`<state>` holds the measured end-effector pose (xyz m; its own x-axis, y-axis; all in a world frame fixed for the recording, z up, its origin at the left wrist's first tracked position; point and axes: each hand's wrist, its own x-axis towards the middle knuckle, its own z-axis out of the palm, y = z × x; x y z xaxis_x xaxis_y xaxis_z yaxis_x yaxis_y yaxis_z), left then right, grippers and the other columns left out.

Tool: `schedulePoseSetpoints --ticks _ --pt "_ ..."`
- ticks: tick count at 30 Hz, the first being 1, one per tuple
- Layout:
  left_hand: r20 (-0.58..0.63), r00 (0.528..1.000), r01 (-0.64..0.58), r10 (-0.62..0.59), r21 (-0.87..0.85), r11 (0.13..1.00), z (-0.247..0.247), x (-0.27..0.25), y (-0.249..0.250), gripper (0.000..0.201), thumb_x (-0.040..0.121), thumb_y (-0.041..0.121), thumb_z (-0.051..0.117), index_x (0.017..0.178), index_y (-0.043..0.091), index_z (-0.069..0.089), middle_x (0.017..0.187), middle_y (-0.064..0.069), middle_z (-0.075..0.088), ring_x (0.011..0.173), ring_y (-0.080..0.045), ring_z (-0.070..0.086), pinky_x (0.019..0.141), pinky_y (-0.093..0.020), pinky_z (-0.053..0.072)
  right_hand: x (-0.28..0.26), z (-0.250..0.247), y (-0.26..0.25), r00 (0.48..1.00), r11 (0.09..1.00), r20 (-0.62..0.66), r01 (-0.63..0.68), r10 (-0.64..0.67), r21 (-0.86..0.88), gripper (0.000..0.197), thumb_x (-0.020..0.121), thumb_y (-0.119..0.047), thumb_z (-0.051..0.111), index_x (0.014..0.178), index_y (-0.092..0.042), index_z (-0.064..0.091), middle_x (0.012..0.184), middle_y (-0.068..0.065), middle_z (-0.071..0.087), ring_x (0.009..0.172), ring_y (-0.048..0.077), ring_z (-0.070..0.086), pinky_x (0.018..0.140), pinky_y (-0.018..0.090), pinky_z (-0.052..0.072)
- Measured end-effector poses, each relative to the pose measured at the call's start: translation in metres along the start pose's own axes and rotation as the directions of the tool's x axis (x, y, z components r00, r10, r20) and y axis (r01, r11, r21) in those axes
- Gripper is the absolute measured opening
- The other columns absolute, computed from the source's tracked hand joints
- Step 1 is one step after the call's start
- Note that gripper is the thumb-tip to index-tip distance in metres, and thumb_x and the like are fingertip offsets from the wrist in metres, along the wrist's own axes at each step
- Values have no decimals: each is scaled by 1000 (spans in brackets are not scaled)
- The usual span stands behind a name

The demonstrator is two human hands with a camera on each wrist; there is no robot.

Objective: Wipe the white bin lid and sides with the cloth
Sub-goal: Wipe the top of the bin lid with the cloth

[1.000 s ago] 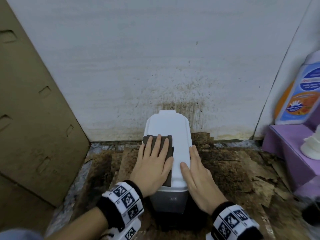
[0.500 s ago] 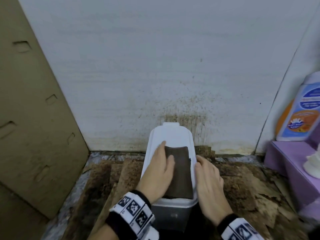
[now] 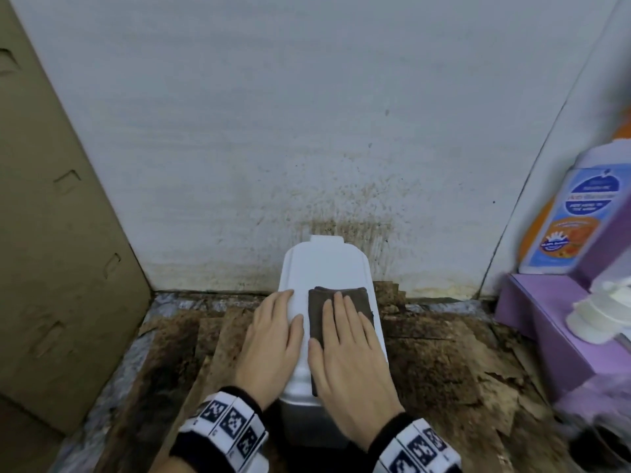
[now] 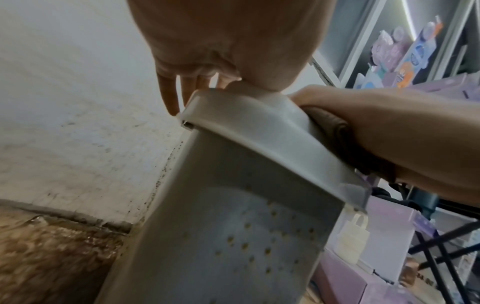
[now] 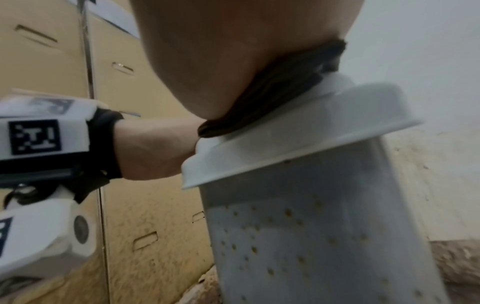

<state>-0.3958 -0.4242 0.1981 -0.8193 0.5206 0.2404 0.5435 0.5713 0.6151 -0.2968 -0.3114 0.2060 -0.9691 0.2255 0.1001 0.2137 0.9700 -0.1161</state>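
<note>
The white bin lid (image 3: 324, 264) tops a small bin against the wall; its perforated grey-white side (image 4: 233, 236) (image 5: 324, 236) carries brown specks. A folded brown cloth (image 3: 319, 302) lies on the lid's right half. My right hand (image 3: 348, 349) lies flat on the cloth with straight fingers, pressing it down. My left hand (image 3: 273, 339) rests flat on the lid's bare left half, fingers reaching over the left edge. In the wrist views the cloth (image 5: 280, 88) (image 4: 335, 131) is squeezed between my right palm and the lid rim (image 5: 298, 139).
A cardboard panel (image 3: 51, 233) leans at the left. The white wall (image 3: 341, 206) behind the bin is spattered brown. The floor (image 3: 444, 370) is peeling brown board. At the right stands a purple box (image 3: 546, 329) with a bottle (image 3: 573, 213) and a white pump top (image 3: 601, 319).
The cloth slid from the lid's left half to its right half. My left hand came off it onto the bare lid, and my right hand moved onto the cloth.
</note>
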Motion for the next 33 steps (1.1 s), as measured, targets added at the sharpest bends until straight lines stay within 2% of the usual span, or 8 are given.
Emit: schedulePoseSetpoints --ticks 2,4,6,8,12,19,23,33 --pt "12 1000 4 -4 15 1000 1 -1 3 49 106 33 38 153 20 30 153 6 34 140 -10 32 116 -25 23 -2 -3 7 1000 1000 -4 -5 5 -11 61 103 -33 26 145 7 45 150 26 46 142 36 44 114 48 40" --pt "25 1000 4 -4 8 1000 3 -2 4 53 106 37 36 156 22 24 158 8 28 144 -7 25 116 -21 16 1 -5 16 998 1000 -56 21 -21 1 60 103 -34 29 148 4 42 155 21 41 145 30 40 119 40 27" --pt "38 999 12 -12 -14 1000 6 -2 2 56 106 37 34 158 21 18 162 7 21 147 -6 18 117 -18 11 11 -9 27 998 996 -32 54 -52 70 62 107 -38 22 159 -4 18 168 10 12 156 18 12 124 30 1" --pt "38 999 24 -23 -31 999 6 -2 -2 57 107 36 32 159 21 16 163 5 19 148 -7 16 117 -17 10 27 -12 41 995 983 48 79 -88 164 62 109 -42 19 161 -13 0 169 1 -9 155 9 -11 121 23 -14" --pt "68 997 35 -31 -59 998 1 -3 -6 58 107 37 32 160 23 14 165 8 15 149 -6 13 114 -13 6 68 -14 60 985 978 132 89 -115 187 63 109 -42 19 160 -12 -4 168 0 -12 154 8 -14 120 22 -13" --pt "123 991 59 -46 -105 993 -6 -5 -4 59 106 41 32 160 28 11 166 14 9 150 -2 8 116 -16 7 128 -19 88 963 980 228 106 -143 167 63 110 -41 17 160 -10 -6 168 3 -15 154 13 -15 117 21 -13" --pt "133 990 59 -45 -106 993 -7 -5 -4 59 106 41 32 160 29 11 165 15 9 150 -1 8 113 -13 5 143 -21 99 959 978 240 112 -152 175 63 110 -38 20 160 -8 -5 168 7 -16 155 17 -16 112 19 -15" --pt "97 995 24 -17 -75 997 -4 -5 -7 53 107 40 29 158 35 16 163 18 15 148 2 9 112 -11 8 148 -15 104 970 970 212 67 -118 232 63 110 -41 20 161 -9 -1 169 5 -10 156 18 -10 120 28 -7"
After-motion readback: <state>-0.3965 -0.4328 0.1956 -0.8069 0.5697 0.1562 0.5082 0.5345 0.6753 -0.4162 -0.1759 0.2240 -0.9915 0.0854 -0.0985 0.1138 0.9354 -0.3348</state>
